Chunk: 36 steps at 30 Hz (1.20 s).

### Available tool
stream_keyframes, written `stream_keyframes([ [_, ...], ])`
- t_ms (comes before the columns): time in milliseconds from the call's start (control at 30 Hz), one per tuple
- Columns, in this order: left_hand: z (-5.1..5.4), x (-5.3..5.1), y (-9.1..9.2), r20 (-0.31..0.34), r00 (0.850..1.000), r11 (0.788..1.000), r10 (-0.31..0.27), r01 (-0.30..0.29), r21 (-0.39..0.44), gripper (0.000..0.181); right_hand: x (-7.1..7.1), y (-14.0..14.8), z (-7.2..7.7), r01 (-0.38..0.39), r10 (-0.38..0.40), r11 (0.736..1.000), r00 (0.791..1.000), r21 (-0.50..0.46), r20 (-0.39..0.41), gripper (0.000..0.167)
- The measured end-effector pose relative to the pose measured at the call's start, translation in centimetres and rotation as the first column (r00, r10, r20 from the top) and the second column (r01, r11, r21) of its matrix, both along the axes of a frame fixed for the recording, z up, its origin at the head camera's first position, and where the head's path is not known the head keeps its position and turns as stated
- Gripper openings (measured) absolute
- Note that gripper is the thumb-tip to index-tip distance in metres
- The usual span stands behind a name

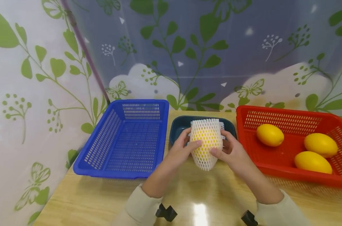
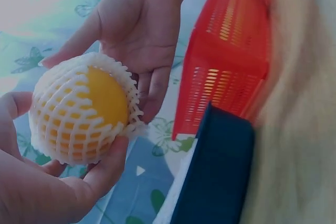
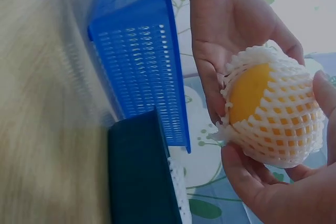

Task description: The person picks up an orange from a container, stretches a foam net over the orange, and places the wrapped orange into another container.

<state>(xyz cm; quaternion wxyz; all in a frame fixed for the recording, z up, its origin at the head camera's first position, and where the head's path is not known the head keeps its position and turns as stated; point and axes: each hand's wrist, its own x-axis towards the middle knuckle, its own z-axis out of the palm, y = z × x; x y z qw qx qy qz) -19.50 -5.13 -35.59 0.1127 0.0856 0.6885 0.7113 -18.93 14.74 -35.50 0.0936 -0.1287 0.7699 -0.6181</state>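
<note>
A yellow lemon (image 2: 107,95) sits inside a white foam net sleeve (image 1: 206,153), held up over the front edge of a dark teal tray (image 1: 176,121). My left hand (image 1: 185,149) grips the sleeved lemon from the left, thumb on its near face. From the other side my right hand (image 1: 231,152) holds it in the same way, with its thumb on the net. Both wrist views show the net's open end, where part of the lemon's skin is bare. The fingers behind the lemon are partly hidden in the head view.
To the left stands a blue plastic basket (image 1: 163,138) with slotted walls. On the right, a red basket (image 1: 244,117) holds several yellow lemons (image 1: 270,135). Something white shows at the teal tray's rim in the wrist views. A patterned cloth (image 1: 159,88) hangs behind the wooden table (image 1: 188,194).
</note>
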Motion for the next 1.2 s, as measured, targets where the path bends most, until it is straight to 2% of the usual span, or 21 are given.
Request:
stream_keyframes([
  [133, -0.3, 0.4, -0.2, 0.058, 0.998, 0.999, -0.037, 0.036, 0.024, 0.054, 0.2, 0.1, -0.4, -0.014, 0.013, 0.999, 0.999, 0.039, 0.047, 0.075],
  [300, -0.8, 0.9, -0.5, 0.174, 0.982, 0.995, -0.071, 0.056, 0.086, 0.054, 0.6, 0.2, -1.2, -0.046, 0.047, 0.999, 0.99, -0.012, 0.133, 0.076],
  [433, -1.4, 1.2, -0.9, 0.271, 0.954, 0.981, -0.129, 0.084, 0.173, 0.051, 1.1, 0.3, -1.7, -0.062, 0.086, 0.992, 0.97, -0.108, 0.228, 0.074],
  [567, -2.3, 1.7, -1.2, 0.337, 0.923, 0.966, -0.188, 0.112, 0.232, 0.051, 1.7, 0.3, -2.4, -0.079, 0.13, 0.98, 0.948, -0.181, 0.29, 0.069],
  [733, -3.1, 2.7, -1.1, 0.418, 0.884, 0.956, -0.21, 0.097, 0.275, 0.055, 2.6, 0.4, -3.6, -0.08, 0.151, 0.975, 0.924, -0.208, 0.351, 0.069],
  [833, -3.3, 3.0, -1.0, 0.434, 0.878, 0.956, -0.201, 0.079, 0.283, 0.054, 2.9, 0.4, -3.9, -0.079, 0.154, 0.971, 0.928, -0.224, 0.339, 0.07],
  [933, -3.3, 3.1, -1.0, 0.428, 0.883, 0.958, -0.195, 0.077, 0.277, 0.054, 2.9, 0.4, -3.9, -0.079, 0.156, 0.969, 0.932, -0.236, 0.328, 0.068],
  [1100, -3.1, 3.1, -1.2, 0.43, 0.883, 0.964, -0.187, 0.082, 0.251, 0.056, 2.9, 0.5, -4.1, -0.092, 0.173, 0.965, 0.926, -0.244, 0.336, 0.07],
  [1200, -2.7, 3.5, -0.9, 0.45, 0.877, 0.967, -0.17, 0.06, 0.249, 0.058, 2.9, 0.7, -4.6, -0.122, 0.22, 0.946, 0.922, -0.299, 0.32, 0.071],
])
